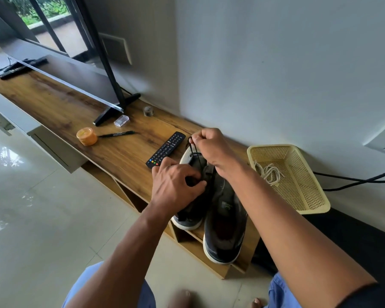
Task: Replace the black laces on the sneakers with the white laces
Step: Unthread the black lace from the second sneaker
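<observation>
Two dark grey sneakers with white soles stand side by side on the wooden TV bench [120, 152]. My left hand [176, 183] grips the left sneaker [188, 218] at its lacing area, fingers curled on the upper. My right hand [209, 145] is raised over the shoe's toe end and pinches the black lace [195, 150], pulled taut upward from the eyelets. The right sneaker [226, 223] lies next to it, its heel over the bench edge. The white laces [269, 172] lie loose in a yellow plastic basket [307, 201] to the right.
A black remote [166, 150] lies just left of the shoes. Farther left are an orange round tin [87, 136], a black pen [117, 134], a clear small box [121, 120] and the TV stand foot [116, 110]. Black cables [353, 180] run along the wall.
</observation>
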`<action>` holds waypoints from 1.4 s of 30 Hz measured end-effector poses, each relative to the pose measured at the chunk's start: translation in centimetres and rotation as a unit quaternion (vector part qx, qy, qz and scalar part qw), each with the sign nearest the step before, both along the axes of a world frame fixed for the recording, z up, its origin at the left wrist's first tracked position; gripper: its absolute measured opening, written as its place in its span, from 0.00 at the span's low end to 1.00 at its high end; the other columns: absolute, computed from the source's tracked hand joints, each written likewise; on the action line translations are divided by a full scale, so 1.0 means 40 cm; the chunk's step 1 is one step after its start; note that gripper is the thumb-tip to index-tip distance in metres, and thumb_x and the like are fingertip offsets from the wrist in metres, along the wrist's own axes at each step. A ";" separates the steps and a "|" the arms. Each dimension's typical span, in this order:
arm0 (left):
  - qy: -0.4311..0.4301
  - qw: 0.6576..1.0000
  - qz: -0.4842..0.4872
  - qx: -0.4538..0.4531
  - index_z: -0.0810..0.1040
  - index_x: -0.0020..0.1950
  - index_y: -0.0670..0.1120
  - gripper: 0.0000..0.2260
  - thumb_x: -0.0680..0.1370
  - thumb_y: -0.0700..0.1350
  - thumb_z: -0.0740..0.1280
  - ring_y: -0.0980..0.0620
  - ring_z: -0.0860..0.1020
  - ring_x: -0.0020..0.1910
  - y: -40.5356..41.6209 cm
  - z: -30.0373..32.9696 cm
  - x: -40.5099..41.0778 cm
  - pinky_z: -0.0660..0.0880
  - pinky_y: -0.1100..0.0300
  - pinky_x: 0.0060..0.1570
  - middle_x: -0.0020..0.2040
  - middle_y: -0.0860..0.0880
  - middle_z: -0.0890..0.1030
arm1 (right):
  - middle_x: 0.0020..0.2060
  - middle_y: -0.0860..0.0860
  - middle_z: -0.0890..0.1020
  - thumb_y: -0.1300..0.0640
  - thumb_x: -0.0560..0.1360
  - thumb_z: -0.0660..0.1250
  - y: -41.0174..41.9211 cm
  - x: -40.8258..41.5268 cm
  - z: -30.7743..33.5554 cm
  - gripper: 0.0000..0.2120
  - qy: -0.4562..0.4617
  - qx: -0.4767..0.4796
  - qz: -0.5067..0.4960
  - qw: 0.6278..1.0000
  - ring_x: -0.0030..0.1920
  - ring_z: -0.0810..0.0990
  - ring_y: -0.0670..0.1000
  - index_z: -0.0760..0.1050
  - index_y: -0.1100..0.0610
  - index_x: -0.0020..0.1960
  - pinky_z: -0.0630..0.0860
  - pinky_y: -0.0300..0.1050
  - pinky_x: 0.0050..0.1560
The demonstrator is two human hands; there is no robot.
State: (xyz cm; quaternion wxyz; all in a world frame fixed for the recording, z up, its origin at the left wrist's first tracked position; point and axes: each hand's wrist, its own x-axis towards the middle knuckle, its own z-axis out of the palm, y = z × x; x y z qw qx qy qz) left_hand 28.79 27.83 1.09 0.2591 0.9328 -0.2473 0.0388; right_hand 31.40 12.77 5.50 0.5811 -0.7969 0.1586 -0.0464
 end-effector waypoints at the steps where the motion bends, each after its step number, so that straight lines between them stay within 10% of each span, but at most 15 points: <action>1: 0.003 1.000 0.009 0.003 0.84 0.49 0.60 0.17 0.73 0.68 0.65 0.55 0.64 0.54 -0.001 -0.002 0.000 0.64 0.50 0.55 0.48 0.63 0.80 | 0.43 0.48 0.84 0.59 0.85 0.62 -0.001 -0.001 -0.003 0.12 0.006 0.004 0.017 1.000 0.43 0.79 0.44 0.82 0.60 0.47 0.76 0.42 0.51; 5: 0.012 0.999 0.029 -0.003 0.84 0.50 0.60 0.14 0.76 0.67 0.67 0.54 0.64 0.54 -0.004 -0.006 -0.003 0.64 0.51 0.54 0.48 0.62 0.80 | 0.44 0.50 0.87 0.44 0.81 0.63 -0.022 -0.007 -0.035 0.19 0.041 -0.133 0.099 0.985 0.49 0.85 0.54 0.84 0.57 0.45 0.80 0.53 0.58; 9: 0.014 0.999 0.035 -0.019 0.85 0.50 0.59 0.13 0.77 0.66 0.68 0.53 0.64 0.54 -0.003 -0.003 -0.010 0.64 0.50 0.54 0.49 0.65 0.80 | 0.25 0.45 0.69 0.42 0.80 0.67 -0.075 -0.020 -0.017 0.24 0.097 -0.244 0.173 0.949 0.29 0.71 0.49 0.80 0.62 0.39 0.68 0.45 0.37; 16: 0.006 0.999 0.038 -0.025 0.86 0.48 0.61 0.12 0.75 0.66 0.70 0.53 0.64 0.52 -0.003 0.007 -0.015 0.63 0.51 0.54 0.45 0.65 0.78 | 0.39 0.40 0.85 0.39 0.62 0.64 -0.079 -0.050 0.001 0.11 0.155 -0.335 0.224 0.902 0.51 0.81 0.47 0.84 0.37 0.37 0.80 0.53 0.57; 27: 0.002 0.999 0.019 -0.027 0.85 0.49 0.58 0.11 0.75 0.64 0.72 0.52 0.65 0.53 -0.002 0.006 -0.008 0.62 0.50 0.53 0.46 0.64 0.77 | 0.38 0.49 0.87 0.49 0.63 0.76 -0.047 -0.027 -0.023 0.13 0.138 -0.220 0.101 0.960 0.46 0.86 0.52 0.87 0.53 0.44 0.84 0.56 0.53; 36: 0.015 1.000 0.010 -0.013 0.84 0.47 0.58 0.10 0.75 0.63 0.72 0.53 0.65 0.54 -0.001 0.009 0.001 0.64 0.49 0.55 0.46 0.64 0.77 | 0.42 0.53 0.88 0.66 0.78 0.72 -0.014 -0.008 0.042 0.07 -0.107 0.047 0.010 0.993 0.46 0.86 0.42 0.86 0.61 0.42 0.79 0.35 0.52; 42: 0.006 0.999 0.037 -0.021 0.84 0.47 0.59 0.12 0.74 0.66 0.71 0.51 0.66 0.54 -0.001 -0.003 -0.002 0.64 0.50 0.54 0.46 0.63 0.79 | 0.36 0.46 0.84 0.48 0.82 0.70 -0.018 -0.010 0.018 0.17 -0.032 -0.098 0.141 0.985 0.38 0.82 0.46 0.85 0.59 0.41 0.78 0.43 0.45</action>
